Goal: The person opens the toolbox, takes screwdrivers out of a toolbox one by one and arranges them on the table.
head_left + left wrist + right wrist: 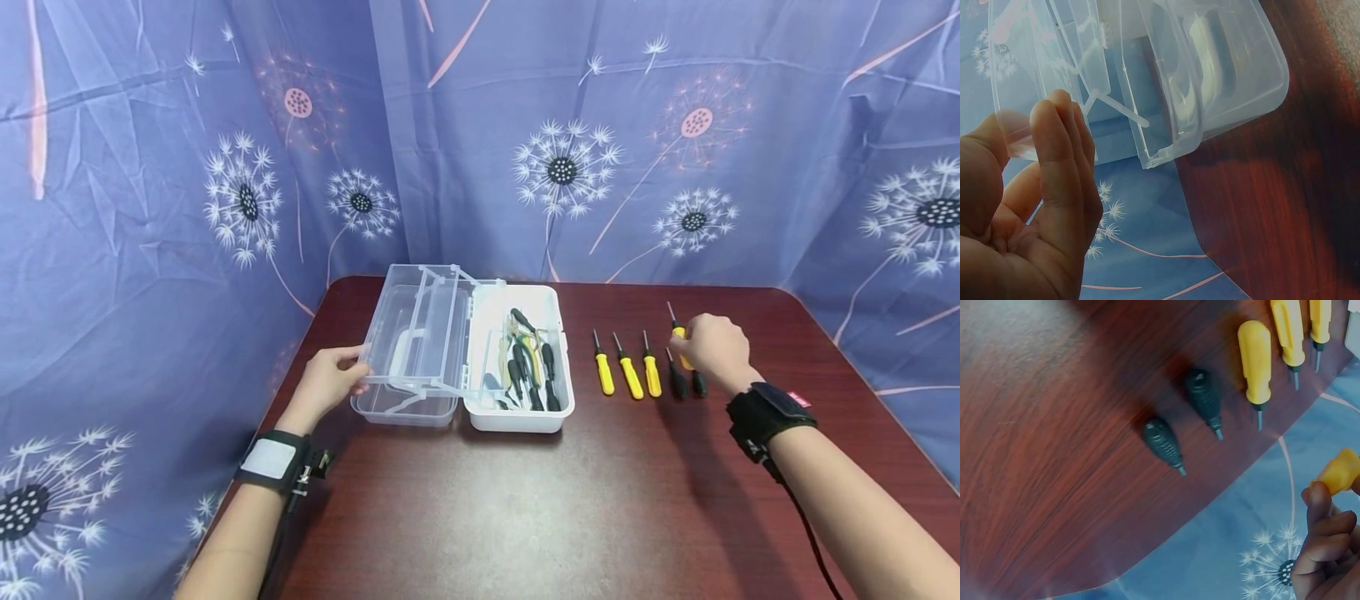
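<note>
My left hand [326, 382] pinches the near left corner of a clear plastic tray [1016, 134], which is raised on hinged arms over the open clear lid [412, 412] of a toolbox. The white base [517, 423] stands to its right, holding pliers and several black-handled tools [517, 367]. At the right, my right hand [716, 346] grips a yellow-handled screwdriver [1340, 472] between thumb and fingers, its shaft pointing away from me. In the right wrist view, two short black screwdrivers [1163, 442] [1204, 400] lie on the table near that hand.
Three yellow screwdrivers [628, 375] lie in a row on the dark red table [600, 500], between the toolbox and the black screwdrivers. A small red tag [798, 399] lies beyond the right wrist. Blue dandelion-print cloth [480, 167] hangs behind and at the sides.
</note>
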